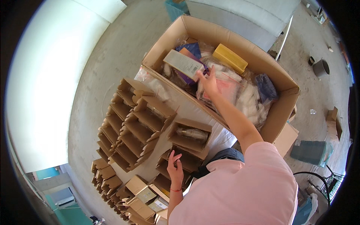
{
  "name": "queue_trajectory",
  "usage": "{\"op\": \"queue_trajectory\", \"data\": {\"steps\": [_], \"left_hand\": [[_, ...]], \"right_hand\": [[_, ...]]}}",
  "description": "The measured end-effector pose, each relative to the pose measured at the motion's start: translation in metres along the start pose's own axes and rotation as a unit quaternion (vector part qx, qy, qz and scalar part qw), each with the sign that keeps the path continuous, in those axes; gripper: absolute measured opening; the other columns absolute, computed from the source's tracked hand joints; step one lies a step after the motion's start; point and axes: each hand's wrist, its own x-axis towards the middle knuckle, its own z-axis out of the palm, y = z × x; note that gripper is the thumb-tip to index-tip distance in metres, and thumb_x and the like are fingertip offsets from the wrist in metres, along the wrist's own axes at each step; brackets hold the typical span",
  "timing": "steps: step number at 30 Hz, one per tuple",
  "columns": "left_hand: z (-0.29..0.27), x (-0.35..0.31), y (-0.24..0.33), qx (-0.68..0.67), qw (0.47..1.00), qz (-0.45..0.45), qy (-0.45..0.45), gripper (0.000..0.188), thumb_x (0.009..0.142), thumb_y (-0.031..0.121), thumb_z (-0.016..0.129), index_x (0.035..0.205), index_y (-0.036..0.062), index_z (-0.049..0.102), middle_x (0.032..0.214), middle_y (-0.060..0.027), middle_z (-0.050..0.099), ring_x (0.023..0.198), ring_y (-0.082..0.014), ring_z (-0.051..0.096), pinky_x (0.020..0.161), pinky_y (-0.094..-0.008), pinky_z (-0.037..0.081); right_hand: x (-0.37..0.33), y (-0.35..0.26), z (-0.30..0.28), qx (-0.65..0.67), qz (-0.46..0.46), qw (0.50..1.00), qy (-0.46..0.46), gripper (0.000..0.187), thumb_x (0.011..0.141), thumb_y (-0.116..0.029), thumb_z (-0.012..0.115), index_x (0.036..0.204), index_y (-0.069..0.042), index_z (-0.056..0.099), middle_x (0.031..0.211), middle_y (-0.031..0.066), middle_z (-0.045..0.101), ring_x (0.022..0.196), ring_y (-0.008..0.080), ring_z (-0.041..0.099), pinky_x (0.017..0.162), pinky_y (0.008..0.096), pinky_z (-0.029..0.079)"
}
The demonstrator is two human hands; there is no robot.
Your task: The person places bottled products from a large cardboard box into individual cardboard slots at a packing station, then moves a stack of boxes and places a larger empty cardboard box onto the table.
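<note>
The right hand (pixel 210 83) reaches into a large cardboard carton (pixel 221 33), its fingers at the near end of a flat, silvery-grey box (pixel 180 62) with crisp edges; whether they pinch it or merely touch it, I cannot tell. That box lies tilted in the carton over a purple box (pixel 186 77), among crinkled clear plastic bags (pixel 250 101) of soft white stuff — with a smooth yellow block-shaped item (pixel 230 58) and a rumpled dark-blue bundle (pixel 265 86) alongside. The left hand (pixel 175 173), fingers loosely apart and holding nothing, is near notched brown cardboard boxes (pixel 129 139) standing open in rows; one open box (pixel 202 154) near it holds a plastic-wrapped item (pixel 192 133).
</note>
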Motion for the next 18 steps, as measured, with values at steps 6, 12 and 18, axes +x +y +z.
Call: {"op": "queue_trajectory", "data": {"steps": [6, 12, 18], "left_hand": [[0.003, -0.004, -0.011, -0.120, 0.990, -0.068, 0.026, 0.039, 0.091, 0.008, 0.049, 0.128, -0.0002, 0.041, 0.097, -0.0119, 0.065, 0.090, -0.0158, 0.059, 0.083, -0.0271, 0.043], [0.003, 0.001, -0.004, -0.186, 0.977, -0.098, 0.022, 0.037, 0.092, 0.007, 0.048, 0.128, -0.0012, 0.041, 0.100, -0.0123, 0.063, 0.094, -0.0171, 0.059, 0.087, -0.0272, 0.042], [-0.004, -0.003, -0.011, -0.237, 0.963, -0.122, 0.046, 0.037, 0.092, 0.006, 0.048, 0.127, -0.0014, 0.042, 0.100, -0.0123, 0.063, 0.095, -0.0165, 0.058, 0.089, -0.0275, 0.042]], "right_hand": [[0.024, 0.029, 0.013, 0.085, 0.187, 0.978, -0.032, 0.092, 0.067, -0.046, 0.076, 0.134, -0.006, 0.028, 0.130, 0.0122, 0.042, 0.116, 0.0282, 0.044, 0.089, 0.0389, 0.041], [0.046, 0.046, 0.035, 0.089, 0.148, 0.983, 0.062, 0.104, 0.059, -0.029, 0.082, 0.137, -0.004, 0.017, 0.128, 0.0165, 0.041, 0.114, 0.0265, 0.045, 0.087, 0.0403, 0.043], [0.059, -0.021, -0.005, 0.213, 0.237, 0.947, 0.039, 0.074, 0.067, -0.033, 0.074, 0.126, -0.005, 0.039, 0.108, 0.0113, 0.052, 0.098, 0.0214, 0.050, 0.078, 0.0393, 0.044]]}}
